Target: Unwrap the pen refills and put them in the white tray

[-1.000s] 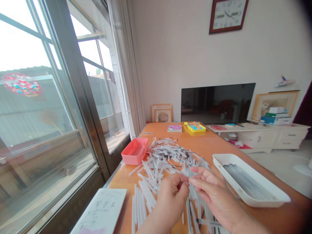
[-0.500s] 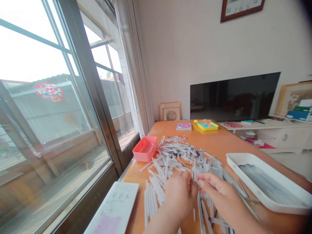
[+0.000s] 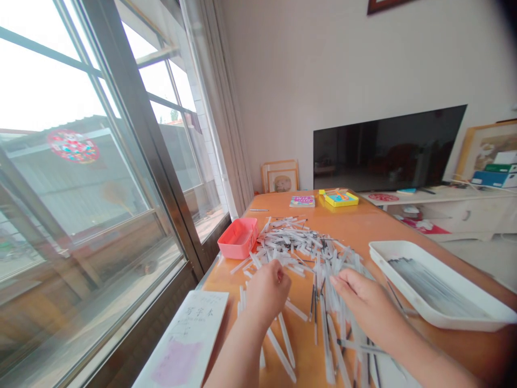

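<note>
My left hand (image 3: 269,288) is curled closed over the near left part of a pile of thin translucent plastic tubes (image 3: 286,237). Whatever is in its fingers, if anything, is hidden. To the right, my right hand (image 3: 357,288) pinches thumb against fingers above more tubes; I cannot make out what lies between them. The two hands are apart, with table top and a few dark thin sticks (image 3: 313,296) between them. Several loose tubes (image 3: 280,350) lie below my left hand. More tubes and dark sticks lie under my right forearm.
A pink plastic box (image 3: 238,240) stands left of the pile, a notebook (image 3: 181,339) nearer at left. At right, a white tray (image 3: 448,318) holds a bundle of thin dark-tipped sticks. Farther back on the table are a booklet (image 3: 302,201), a yellow tray (image 3: 341,202) and a pen (image 3: 259,210).
My hands, close together over the tubes before, have moved apart: the left one to the left, the right one slightly right. The view has tilted down a little.
</note>
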The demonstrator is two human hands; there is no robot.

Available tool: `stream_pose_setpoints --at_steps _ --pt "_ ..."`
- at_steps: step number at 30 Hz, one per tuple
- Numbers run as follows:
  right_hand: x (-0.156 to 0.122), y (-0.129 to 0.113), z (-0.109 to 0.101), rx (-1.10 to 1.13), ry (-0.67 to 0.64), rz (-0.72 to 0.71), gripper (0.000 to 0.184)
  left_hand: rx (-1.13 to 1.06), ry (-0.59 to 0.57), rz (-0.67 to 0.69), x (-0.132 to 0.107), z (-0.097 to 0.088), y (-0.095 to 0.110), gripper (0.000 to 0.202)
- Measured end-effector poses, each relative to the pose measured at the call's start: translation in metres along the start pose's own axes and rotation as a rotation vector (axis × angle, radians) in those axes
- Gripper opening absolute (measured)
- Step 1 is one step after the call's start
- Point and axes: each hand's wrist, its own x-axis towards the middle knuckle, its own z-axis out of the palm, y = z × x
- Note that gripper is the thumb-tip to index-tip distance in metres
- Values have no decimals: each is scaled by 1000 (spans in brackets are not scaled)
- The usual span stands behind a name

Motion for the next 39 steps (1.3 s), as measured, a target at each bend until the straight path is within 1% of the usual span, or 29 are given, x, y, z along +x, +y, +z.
stream_pose_setpoints --at_steps 1,3,5,8,12,17,19,21,24,26,28,31,33,36,39 --pt "0 2 0 -27 1 -5 30 -15 -29 59 -1 0 -1 12" --pt "0 6 1 -111 -13 1 22 -34 -110 185 -3 1 -4 24" --pt "1 9 2 -194 -42 21 23 -15 -191 284 -6 2 -5 30" --pt "3 10 2 -217 -45 30 24 66 -258 353 -8 3 -4 33" --pt "2 1 -1 -183 -34 31 26 159 -323 375 -9 4 0 27" --pt "-2 -10 -6 -177 -65 17 29 114 -311 415 -8 3 2 28" --pt "-2 -13 -8 -162 -54 12 29 71 -275 434 -8 2 4 27" --pt "-2 -14 -10 -150 -41 9 29 16 -215 439 -8 1 5 25" --pt "-2 -13 -11 -156 -36 2 28 -130 -88 393 -5 1 6 21" --pt "-1 -11 -10 -171 -44 5 26 -312 -5 334 -1 4 5 16" --pt "-1 -7 -8 -183 -57 11 25 -543 42 268 3 8 3 12" --pt "1 0 -3 -197 -99 -27 23 -874 59 138 8 13 3 11" --pt "1 2 2 -232 -129 -75 21 -1035 45 23 9 14 3 13" --pt "-2 -5 7 -332 -198 -142 20 -1177 18 -143 10 13 2 16" --pt "-8 -23 10 -461 -279 -227 26 -1267 15 -244 11 14 0 19"
